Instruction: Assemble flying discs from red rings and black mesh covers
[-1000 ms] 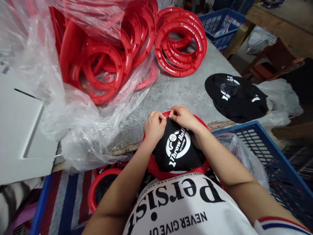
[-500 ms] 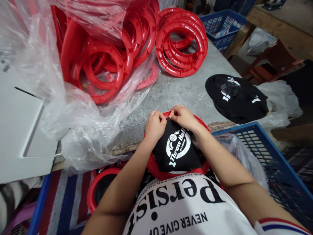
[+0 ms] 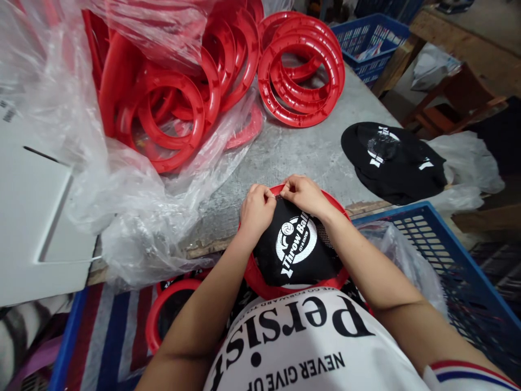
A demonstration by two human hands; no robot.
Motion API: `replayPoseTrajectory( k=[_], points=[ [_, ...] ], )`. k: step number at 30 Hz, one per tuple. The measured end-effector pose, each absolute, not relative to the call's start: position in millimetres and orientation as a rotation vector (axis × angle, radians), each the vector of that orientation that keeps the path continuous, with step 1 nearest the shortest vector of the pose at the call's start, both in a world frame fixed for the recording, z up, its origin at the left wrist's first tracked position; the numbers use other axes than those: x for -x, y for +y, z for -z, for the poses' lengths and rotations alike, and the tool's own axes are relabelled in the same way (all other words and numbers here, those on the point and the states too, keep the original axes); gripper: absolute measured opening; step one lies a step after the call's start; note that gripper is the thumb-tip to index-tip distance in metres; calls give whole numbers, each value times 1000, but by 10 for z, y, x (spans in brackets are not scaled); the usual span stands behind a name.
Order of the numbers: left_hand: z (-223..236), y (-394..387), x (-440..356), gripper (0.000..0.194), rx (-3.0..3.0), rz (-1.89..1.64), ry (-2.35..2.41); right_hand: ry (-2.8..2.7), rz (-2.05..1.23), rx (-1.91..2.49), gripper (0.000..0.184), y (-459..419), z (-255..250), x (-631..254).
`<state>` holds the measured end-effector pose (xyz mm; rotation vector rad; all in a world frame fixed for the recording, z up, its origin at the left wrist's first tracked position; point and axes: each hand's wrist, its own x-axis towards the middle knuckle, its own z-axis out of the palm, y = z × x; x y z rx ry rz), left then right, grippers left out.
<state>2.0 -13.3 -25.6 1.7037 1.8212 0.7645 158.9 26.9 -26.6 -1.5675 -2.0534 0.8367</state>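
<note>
A red plastic ring [image 3: 255, 278] leans against my body at the table's near edge. A black mesh cloth [image 3: 295, 255] with a white "Throw Ball" print lies stretched across it. My left hand [image 3: 256, 209] and my right hand [image 3: 303, 194] meet at the ring's far rim, fingers pinched shut on the cloth's top edge. Another red ring [image 3: 157, 309] with black cloth in it lies below my left forearm.
Several loose red rings [image 3: 301, 70] lie stacked on the grey table [image 3: 297, 152], more of them in a clear plastic bag [image 3: 134, 179]. Black printed cloths [image 3: 393, 163] sit at the right edge. Blue crates stand near right [image 3: 431, 222] and far back [image 3: 368, 38]. White board [image 3: 28, 217] at left.
</note>
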Motion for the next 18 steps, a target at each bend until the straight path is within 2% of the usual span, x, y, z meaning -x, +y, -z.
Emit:
replayPoseTrajectory(
  k=[18],
  points=[
    [296,-103,0,14,-1763,-717,1822,-2112,-799,1635,11,286,239,-1556]
  ],
)
